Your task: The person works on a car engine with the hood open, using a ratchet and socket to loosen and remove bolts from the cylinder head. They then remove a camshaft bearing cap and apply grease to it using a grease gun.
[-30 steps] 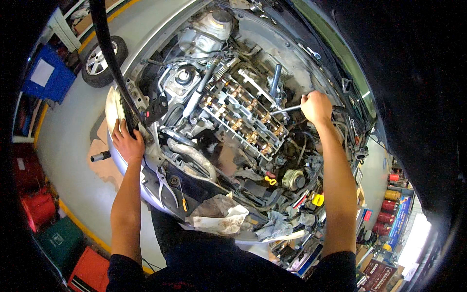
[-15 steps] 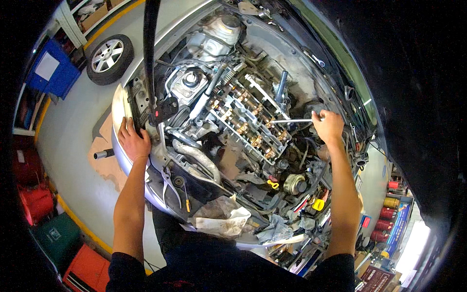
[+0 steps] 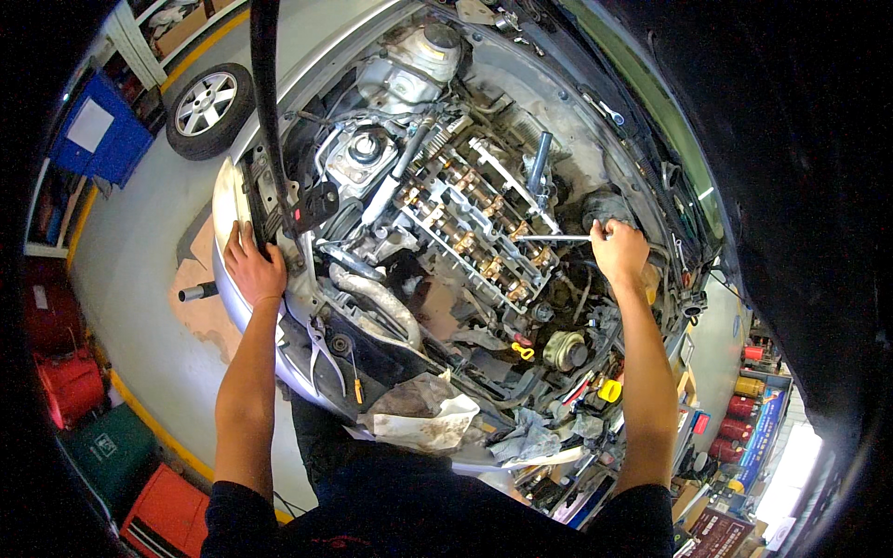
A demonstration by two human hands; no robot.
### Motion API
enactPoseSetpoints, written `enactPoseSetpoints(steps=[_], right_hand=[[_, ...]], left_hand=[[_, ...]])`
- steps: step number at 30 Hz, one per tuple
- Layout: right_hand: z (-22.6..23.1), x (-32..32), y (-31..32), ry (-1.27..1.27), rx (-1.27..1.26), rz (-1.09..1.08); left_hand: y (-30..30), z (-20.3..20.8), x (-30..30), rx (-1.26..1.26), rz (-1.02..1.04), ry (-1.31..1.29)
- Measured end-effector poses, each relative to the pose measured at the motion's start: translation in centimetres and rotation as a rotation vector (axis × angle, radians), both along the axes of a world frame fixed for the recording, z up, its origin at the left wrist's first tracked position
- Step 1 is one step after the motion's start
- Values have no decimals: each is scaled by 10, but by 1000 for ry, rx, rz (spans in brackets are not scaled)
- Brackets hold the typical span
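My right hand (image 3: 619, 251) is closed round the end of a long, slim metal wrench (image 3: 556, 238). The tool lies across the right side of an exposed cylinder head (image 3: 453, 244), its other end down among the camshaft parts. What that end fits on is too small to make out. My left hand (image 3: 257, 270) lies flat, fingers stretched out, on the front edge of the car (image 3: 227, 209) by the headlight. Close to my left forearm, large pliers (image 3: 326, 365) and a small screwdriver with an orange handle (image 3: 358, 386) rest on the front panel.
A black bar (image 3: 267, 121) rises at the left of the engine bay. Stained cloths (image 3: 428, 417) lie along the near edge, with a yellow cap (image 3: 610, 391) to their right. A loose wheel (image 3: 206, 110) and a blue cabinet (image 3: 100, 130) stand at the far left.
My right hand has shifted slightly left and a little down with the wrench, whose angle has changed a bit. My left hand stays on the car's front edge.
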State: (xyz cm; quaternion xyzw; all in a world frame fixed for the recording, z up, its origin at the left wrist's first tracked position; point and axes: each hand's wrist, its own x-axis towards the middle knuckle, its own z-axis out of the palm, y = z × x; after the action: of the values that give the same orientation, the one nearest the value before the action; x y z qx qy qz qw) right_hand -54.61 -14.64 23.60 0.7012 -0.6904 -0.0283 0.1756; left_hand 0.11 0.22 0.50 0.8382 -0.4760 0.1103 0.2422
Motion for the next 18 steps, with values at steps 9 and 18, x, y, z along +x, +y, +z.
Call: enactPoseSetpoints(steps=[9,18], right_hand=[[1,10,6,-27,18,-35],[16,-9,-20,-12,81,832]], left_hand=[[0,-1,1,21,17,26],[-1,-2,-1,7,15,33]])
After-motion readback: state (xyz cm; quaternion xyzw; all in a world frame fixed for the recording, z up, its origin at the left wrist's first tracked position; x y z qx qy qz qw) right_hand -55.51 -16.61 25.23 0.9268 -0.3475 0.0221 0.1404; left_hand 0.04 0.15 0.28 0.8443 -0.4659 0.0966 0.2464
